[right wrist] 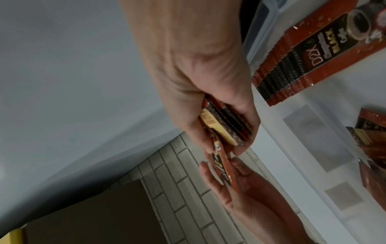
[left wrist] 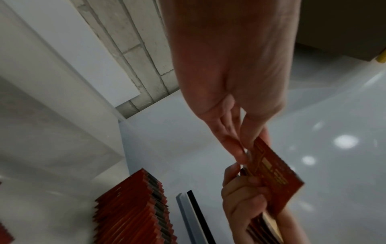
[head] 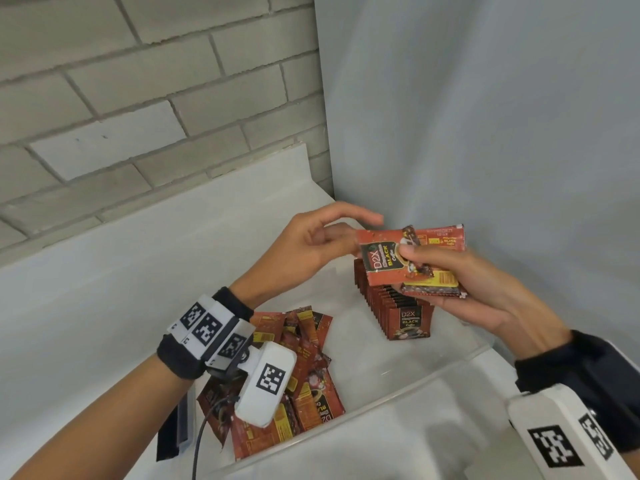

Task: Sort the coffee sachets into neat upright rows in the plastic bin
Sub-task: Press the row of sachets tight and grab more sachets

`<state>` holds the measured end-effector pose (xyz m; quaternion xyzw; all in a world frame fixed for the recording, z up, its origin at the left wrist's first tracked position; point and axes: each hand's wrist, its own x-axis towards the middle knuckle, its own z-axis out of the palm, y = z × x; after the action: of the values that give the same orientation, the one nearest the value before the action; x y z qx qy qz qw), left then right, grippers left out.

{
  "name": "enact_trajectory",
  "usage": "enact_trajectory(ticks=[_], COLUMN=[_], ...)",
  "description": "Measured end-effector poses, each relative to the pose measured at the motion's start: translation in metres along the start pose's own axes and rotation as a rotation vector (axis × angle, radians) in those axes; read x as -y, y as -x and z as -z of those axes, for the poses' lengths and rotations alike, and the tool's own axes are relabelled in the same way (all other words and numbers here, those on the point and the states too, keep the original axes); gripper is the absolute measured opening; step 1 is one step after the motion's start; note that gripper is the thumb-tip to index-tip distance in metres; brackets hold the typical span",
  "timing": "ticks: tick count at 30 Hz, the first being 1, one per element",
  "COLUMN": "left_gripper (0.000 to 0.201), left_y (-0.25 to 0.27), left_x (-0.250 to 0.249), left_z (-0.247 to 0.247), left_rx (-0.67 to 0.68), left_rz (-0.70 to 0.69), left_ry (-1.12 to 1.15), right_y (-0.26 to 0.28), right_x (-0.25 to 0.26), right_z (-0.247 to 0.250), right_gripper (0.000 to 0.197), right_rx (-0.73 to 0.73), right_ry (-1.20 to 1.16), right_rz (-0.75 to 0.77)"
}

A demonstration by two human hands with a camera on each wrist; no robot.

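Observation:
My right hand [head: 429,271] grips a small stack of red coffee sachets [head: 384,265] above the clear plastic bin [head: 398,386]. My left hand [head: 349,233] meets the stack's left end. Its thumb and fingers pinch the end of the front sachet [right wrist: 223,168], which sticks out past the others [right wrist: 225,122]; the back of a sachet [left wrist: 273,173] shows in the left wrist view. Below them an upright row of sachets [head: 398,306] stands at the bin's right side, also seen as the row [left wrist: 133,206] and the row [right wrist: 292,66]. A loose pile of sachets [head: 304,375] lies at the bin's left.
The bin sits on a white counter [head: 86,289] in a corner, with a brick wall [head: 138,98] behind and a pale panel [head: 485,116] to the right. Bare bin floor [head: 360,355] lies between the pile and the row. A dark flat item [head: 169,434] lies left of the bin.

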<state>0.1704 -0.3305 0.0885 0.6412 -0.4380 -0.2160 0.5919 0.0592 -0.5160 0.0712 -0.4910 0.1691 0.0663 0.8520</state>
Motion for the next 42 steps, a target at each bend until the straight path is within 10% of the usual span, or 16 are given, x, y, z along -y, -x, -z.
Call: enact_trajectory(ticks=[7, 12, 23, 31, 42], left_gripper=[0.042, 0.014, 0.023, 0.018, 0.035], left_y=[-0.007, -0.012, -0.022, -0.034, -0.028], left_x=[-0.012, -0.007, 0.044, 0.066, 0.074], left_z=[-0.006, -0.008, -0.049, -0.063, -0.063], left_rx=[0.020, 0.103, 0.762, 0.702, 0.691], left_rz=[0.199, 0.168, -0.167, -0.507, -0.531], left_ry=[0.014, -0.149, -0.733, -0.965, -1.024], right_y=[0.000, 0.004, -0.006, -0.007, -0.008], right_x=[-0.005, -0.009, -0.017, -0.019, -0.021], right_z=[0.004, 0.005, 0.006, 0.008, 0.011], right_gripper=[0.043, 0.045, 0.014, 0.015, 0.024], right_rx=[-0.053, -0.013, -0.224, -0.251, -0.231], right_ry=[0.020, 0.011, -0.195, -0.206, -0.198], right_rz=[0.078, 0.182, 0.363, 0.374, 0.369])
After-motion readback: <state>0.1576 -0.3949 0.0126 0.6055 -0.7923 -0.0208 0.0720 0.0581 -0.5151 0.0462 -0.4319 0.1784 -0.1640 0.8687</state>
